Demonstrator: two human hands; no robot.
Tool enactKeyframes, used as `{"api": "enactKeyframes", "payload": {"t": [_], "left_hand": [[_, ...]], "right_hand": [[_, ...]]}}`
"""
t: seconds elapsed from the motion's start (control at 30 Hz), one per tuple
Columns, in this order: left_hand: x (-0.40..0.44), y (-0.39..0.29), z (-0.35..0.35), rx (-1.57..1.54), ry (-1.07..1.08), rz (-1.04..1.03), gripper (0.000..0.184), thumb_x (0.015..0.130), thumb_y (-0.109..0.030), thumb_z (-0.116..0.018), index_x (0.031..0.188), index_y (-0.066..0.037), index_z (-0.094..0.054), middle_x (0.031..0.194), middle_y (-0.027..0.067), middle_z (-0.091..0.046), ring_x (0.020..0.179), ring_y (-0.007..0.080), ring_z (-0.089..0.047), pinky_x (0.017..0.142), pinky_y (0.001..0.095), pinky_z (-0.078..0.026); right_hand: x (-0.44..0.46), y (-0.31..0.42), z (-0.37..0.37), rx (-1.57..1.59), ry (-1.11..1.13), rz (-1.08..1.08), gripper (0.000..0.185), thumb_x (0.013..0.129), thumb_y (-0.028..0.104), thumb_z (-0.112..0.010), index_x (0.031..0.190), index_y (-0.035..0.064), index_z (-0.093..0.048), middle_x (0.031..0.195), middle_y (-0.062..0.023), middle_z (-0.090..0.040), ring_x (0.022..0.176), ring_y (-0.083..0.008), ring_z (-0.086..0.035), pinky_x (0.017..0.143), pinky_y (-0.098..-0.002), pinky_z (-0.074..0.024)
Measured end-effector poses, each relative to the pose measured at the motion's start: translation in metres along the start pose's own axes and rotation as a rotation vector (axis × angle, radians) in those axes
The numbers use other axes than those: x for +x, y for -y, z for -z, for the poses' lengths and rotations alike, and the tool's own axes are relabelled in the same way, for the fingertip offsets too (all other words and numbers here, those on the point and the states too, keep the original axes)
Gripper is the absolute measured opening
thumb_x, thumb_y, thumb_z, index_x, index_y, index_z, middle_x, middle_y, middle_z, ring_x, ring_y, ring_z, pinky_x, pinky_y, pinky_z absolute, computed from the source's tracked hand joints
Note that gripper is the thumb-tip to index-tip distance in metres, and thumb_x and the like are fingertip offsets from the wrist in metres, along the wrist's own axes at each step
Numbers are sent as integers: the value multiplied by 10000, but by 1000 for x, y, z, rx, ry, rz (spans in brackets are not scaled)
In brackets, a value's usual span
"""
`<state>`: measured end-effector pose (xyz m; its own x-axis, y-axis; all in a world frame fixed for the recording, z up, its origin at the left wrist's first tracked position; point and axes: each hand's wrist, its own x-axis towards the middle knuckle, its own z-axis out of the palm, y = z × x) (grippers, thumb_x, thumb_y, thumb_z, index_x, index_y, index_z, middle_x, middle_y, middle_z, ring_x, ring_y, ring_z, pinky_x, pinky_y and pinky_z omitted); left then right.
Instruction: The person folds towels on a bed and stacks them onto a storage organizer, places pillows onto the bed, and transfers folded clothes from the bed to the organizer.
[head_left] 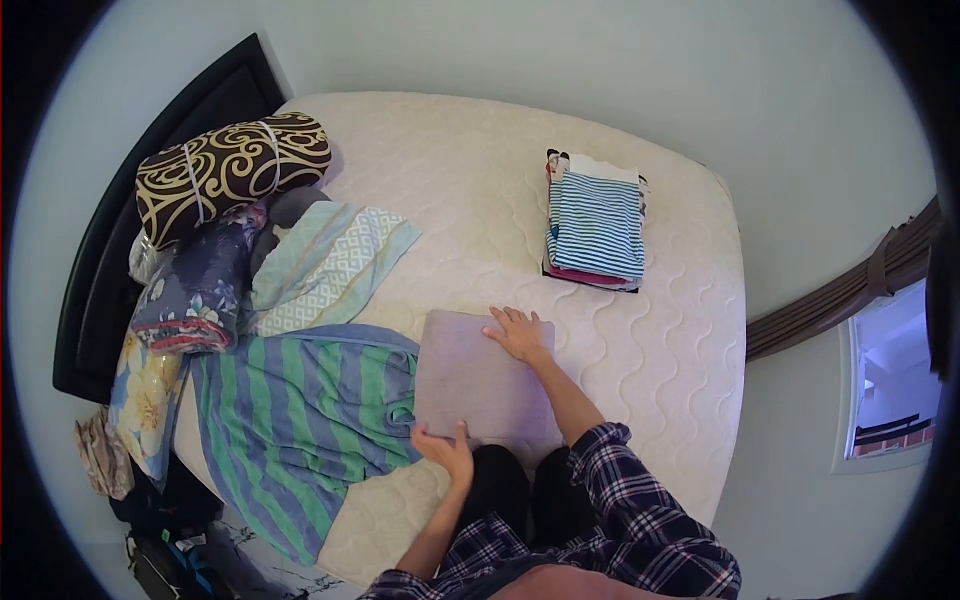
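A folded lilac cloth lies flat on the bare mattress, close to my knees. My right hand rests on its upper right part with the fingers spread. At the cloth's lower left edge is my left hand, fingers apart and nothing held between them. A green and blue striped towel lies rumpled just left of the lilac cloth. Farther back on the right stands a stack of folded clothes, a blue and white striped one near its top.
A rolled brown patterned blanket, a bagged floral bundle, a light patterned cloth and a yellow floral pillow are by the dark headboard. Bags lie on the floor at lower left. A tied curtain hangs right.
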<state>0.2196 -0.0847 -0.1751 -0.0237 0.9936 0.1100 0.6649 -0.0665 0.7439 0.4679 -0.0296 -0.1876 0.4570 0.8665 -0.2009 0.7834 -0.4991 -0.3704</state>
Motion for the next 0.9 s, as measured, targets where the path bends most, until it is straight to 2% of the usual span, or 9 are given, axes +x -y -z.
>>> {"api": "enactKeyframes", "payload": {"t": [0.07, 0.13, 0.23, 0.33, 0.43, 0.5, 0.63, 0.77, 0.9], "left_hand": [[-23, 11, -6, -23, 46, 157, 625, 649, -298, -690, 1051, 49, -361, 1078, 181, -397, 1014, 289, -388, 882, 399, -279], [-35, 27, -29, -810, 390, 814, 719, 636, -366, -709, 1112, 44, -359, 1150, 155, -390, 1066, 249, -376, 901, 381, -288], [-1, -8, -30, -857, 685, 1056, 801, 630, -397, -711, 1186, 37, -332, 1218, 136, -369, 1115, 226, -355, 927, 353, -290], [-1, 23, -62, -848, 739, 984, 698, 706, -432, -617, 1239, -75, -341, 1217, 64, -412, 1115, 239, -369, 938, 392, -268], [-3, 34, -49, -912, 740, 1006, 816, 646, -363, -697, 1245, 9, -286, 1238, 120, -369, 1123, 230, -361, 945, 346, -288], [-3, 26, -24, -874, 754, 917, 807, 651, -350, -691, 1251, 0, -279, 1234, 119, -373, 1119, 232, -367, 943, 349, -292], [6, -10, -5, -833, 838, 770, 769, 665, -314, -670, 1257, -22, -273, 1218, 118, -384, 1107, 233, -380, 931, 356, -308], [50, -84, -8, -967, 1028, 750, 691, 694, -328, -626, 1217, 5, -322, 1142, 134, -444, 1009, 234, -459, 868, 349, -368], [126, -170, -66, -755, 1136, 312, 650, 686, -325, -625, 1169, 39, -385, 1087, 124, -482, 987, 225, -469, 844, 328, -379]], "right_hand": [[8, -2, 6, 42, 91, -12, 632, 764, 616, -323, 1227, 191, -389, 1245, -95, -397, 1171, -231, -350, 942, -490, -237], [5, -4, 13, 70, 181, -27, 649, 755, 626, -329, 1213, 175, -409, 1221, -101, -425, 1158, -228, -371, 927, -475, -271], [7, -5, 20, 115, 232, -81, 722, 699, 676, -379, 1187, 147, -437, 1197, -118, -448, 1135, -238, -396, 897, -433, -320], [8, -10, 26, 246, 406, -191, 812, 632, 707, -452, 1200, 128, -419, 1206, -147, -437, 1134, -269, -394, 922, -396, -307], [-12, -30, 28, 407, 542, -222, 883, 585, 678, -539, 1226, 95, -372, 1242, -183, -384, 1151, -302, -365, 920, -387, -307], [-33, -53, 12, 719, 671, -169, 968, 570, 631, -594, 1277, 47, -287, 1293, -184, -310, 1189, -299, -308, 951, -374, -271], [-83, -68, 57, 814, 693, -257, 993, 597, 561, -626, 1294, -11, -210, 1319, -204, -248, 1209, -283, -274, 981, -357, -231], [-99, -94, 104, 1204, 426, -240, 842, 694, 374, -637, 1297, -19, -199, 1296, -150, -305, 1180, -221, -307, 963, -314, -252], [-75, -117, 183, 1183, -88, -27, 713, 743, 278, -613, 1283, -4, -243, 1226, -129, -388, 1099, -196, -386, 923, -290, -302]]}}
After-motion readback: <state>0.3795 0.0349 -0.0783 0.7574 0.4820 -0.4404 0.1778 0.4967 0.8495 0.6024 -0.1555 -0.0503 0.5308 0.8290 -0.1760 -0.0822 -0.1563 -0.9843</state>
